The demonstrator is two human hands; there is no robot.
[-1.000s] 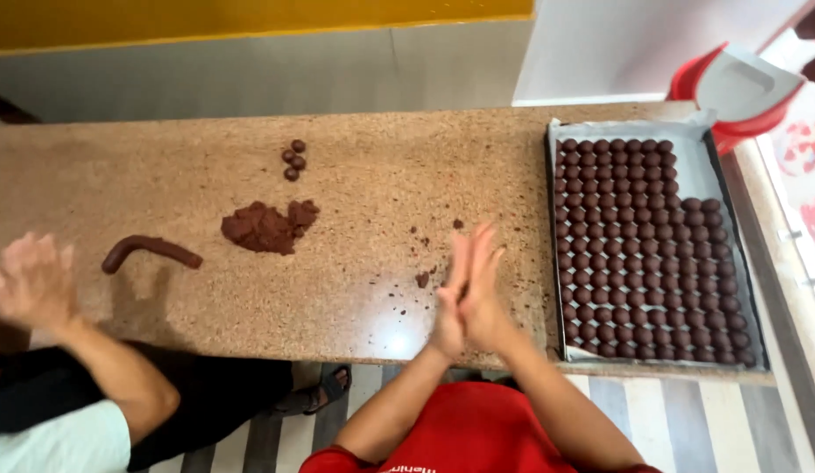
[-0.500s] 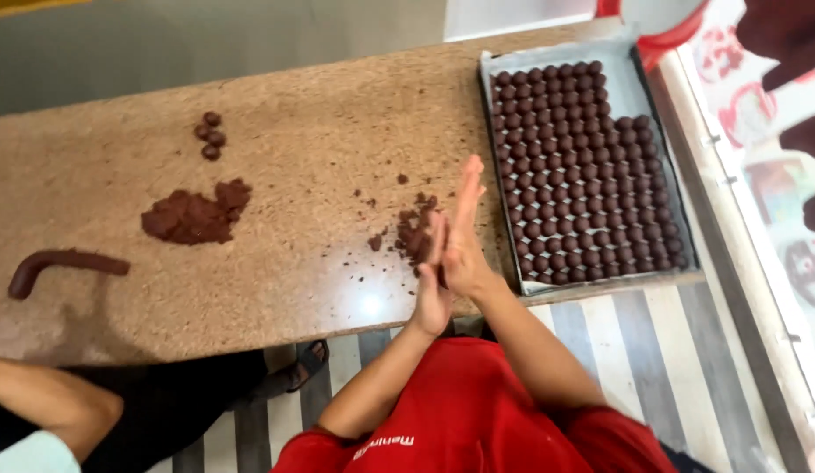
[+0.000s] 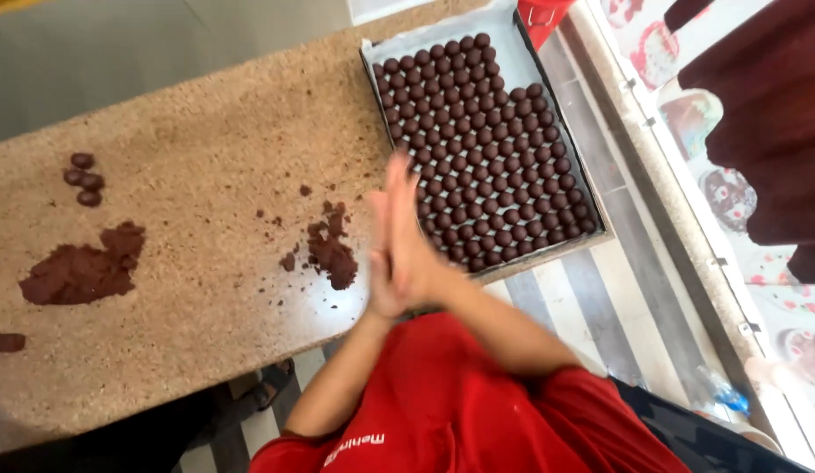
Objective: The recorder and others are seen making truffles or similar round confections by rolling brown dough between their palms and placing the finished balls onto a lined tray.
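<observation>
A large brown dough heap point(image 3: 79, 273) sits far left on the stone counter point(image 3: 206, 131), a smaller crumbly pile point(image 3: 331, 252) just beside the hands; it looks soft, sticky, best pinched gently. Left hand point(image 3: 380, 258) and right hand point(image 3: 412, 236) press flat, palm to palm, fingers straight; anything between them is hidden. Right: tray point(image 3: 425, 35) of balls point(image 3: 486, 149)

Both bare forearms reach forward from short red sleeves and meet in front of the chest. The left hand point(image 3: 381, 263) and the right hand point(image 3: 413, 245) press flat together, palm against palm, fingers straight and pointing away from the body. The right fingertips reach a little farther than the left. Both hands look blurred.
</observation>
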